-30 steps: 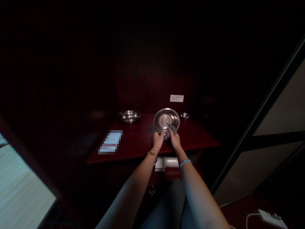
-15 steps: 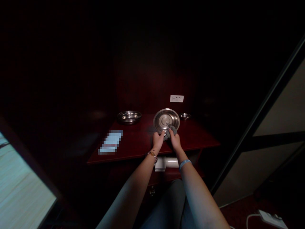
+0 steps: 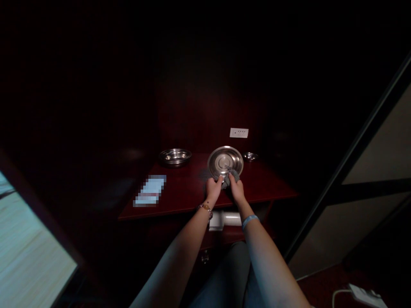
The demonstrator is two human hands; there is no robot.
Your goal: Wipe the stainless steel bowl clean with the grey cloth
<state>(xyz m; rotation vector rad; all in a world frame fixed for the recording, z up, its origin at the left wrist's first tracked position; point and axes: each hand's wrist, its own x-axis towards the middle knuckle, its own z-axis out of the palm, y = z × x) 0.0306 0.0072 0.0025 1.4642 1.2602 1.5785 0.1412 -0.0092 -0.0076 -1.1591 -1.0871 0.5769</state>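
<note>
A round steel bowl [image 3: 225, 161] is tilted up over the dark red desk [image 3: 183, 192], its inside facing me. My left hand [image 3: 213, 189] grips its near rim, thumb on top. Beside it, my right hand [image 3: 236, 188] is closed on a grey cloth [image 3: 234, 174], which lies against the bowl's near right edge. The fingers under the bowl are hidden. Steel bowls, seemingly stacked, [image 3: 175, 157] stand at the back left of the desk, and a small steel bowl [image 3: 249, 157] is at the back right.
A blurred-out pale rectangle [image 3: 150, 191] lies on the desk's left part. A white socket panel [image 3: 239, 132] is on the back wall. Under the desktop is a shelf with white objects [image 3: 231, 219]. A power strip [image 3: 366, 295] lies on the floor at right.
The whole view has shifted very slightly. Both hands keep their hold on the bowl and cloth, with no other clear movement.
</note>
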